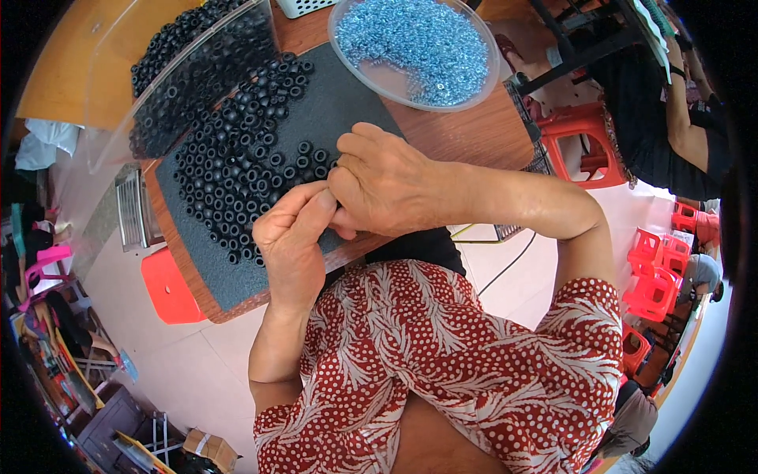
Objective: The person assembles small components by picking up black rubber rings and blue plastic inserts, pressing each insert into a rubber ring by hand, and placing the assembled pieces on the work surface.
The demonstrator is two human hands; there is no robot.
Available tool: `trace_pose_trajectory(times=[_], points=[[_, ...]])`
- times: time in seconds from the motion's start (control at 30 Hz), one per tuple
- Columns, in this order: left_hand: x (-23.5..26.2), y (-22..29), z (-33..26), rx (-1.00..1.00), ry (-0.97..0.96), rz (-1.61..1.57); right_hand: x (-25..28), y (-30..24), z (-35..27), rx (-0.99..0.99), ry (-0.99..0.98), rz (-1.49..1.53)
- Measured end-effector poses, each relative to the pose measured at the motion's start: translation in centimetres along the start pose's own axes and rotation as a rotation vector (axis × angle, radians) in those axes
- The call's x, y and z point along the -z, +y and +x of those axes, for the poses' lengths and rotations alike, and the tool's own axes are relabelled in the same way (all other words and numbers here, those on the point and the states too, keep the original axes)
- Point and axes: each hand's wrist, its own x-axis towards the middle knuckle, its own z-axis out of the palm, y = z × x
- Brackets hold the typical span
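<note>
these little black rings (229, 162), lying loose and bunched up near my left hand (292, 233), look light and a bit springy, rubber or plastic i'd guess, and likely to roll, so i'd pinch one by its rounded outer wall. that hand and my right hand (387, 182) are together, fingers curled in tight, but i can't tell what's between them, if anything. the dark mat (339, 99) looks grainy, the glassy blue bits (418, 47) in the clear round tub (395, 93) seem hard and slippery, and the wood-grain table (474, 142) underneath looks smooth.

No readable text, label, brand, number or sign anywhere in view.
</note>
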Motion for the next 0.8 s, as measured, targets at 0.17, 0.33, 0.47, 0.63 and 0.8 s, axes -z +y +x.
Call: trace_pose_trajectory(times=[0.17,0.33,0.47,0.63,0.8], points=[[0.0,-0.2,0.4,0.082,0.040,0.006,-0.3,-0.2,-0.4,-0.023,-0.049,-0.079],[0.1,-0.2,0.4,0.045,0.089,-0.030,-0.7,-0.4,0.0,-0.065,-0.030,-0.090],[0.2,-0.4,0.2,0.059,0.114,-0.043,-0.6,-0.2,0.1,-0.136,-0.015,-0.044],[0.3,-0.5,-0.1,0.059,0.088,-0.048,-0.7,-0.4,0.0,-0.075,-0.057,-0.047],[0.7,-0.1,-0.7,0.115,0.006,-0.028,-0.5,-0.2,-0.2,-0.055,-0.041,-0.059]])
